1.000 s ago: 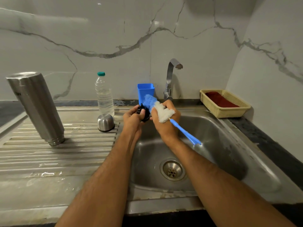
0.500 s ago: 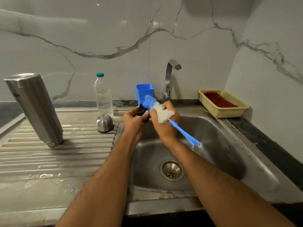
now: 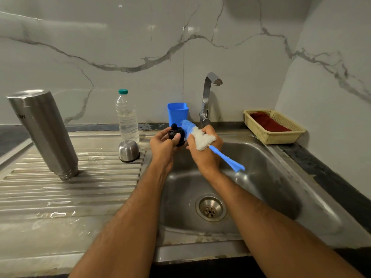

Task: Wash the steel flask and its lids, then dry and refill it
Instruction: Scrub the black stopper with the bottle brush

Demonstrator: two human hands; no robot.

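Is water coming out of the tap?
No, the tap shows no stream, and nothing falls from its spout toward the sink below.

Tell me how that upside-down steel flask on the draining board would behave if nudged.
The tall steel flask probably tips easily: it stands inverted on its narrow mouth. Its smooth wall likely feels slippery, and once down it would roll.

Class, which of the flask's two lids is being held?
The black plastic inner lid, gripped by the left hand; the steel cup lid sits untouched on the drainboard.
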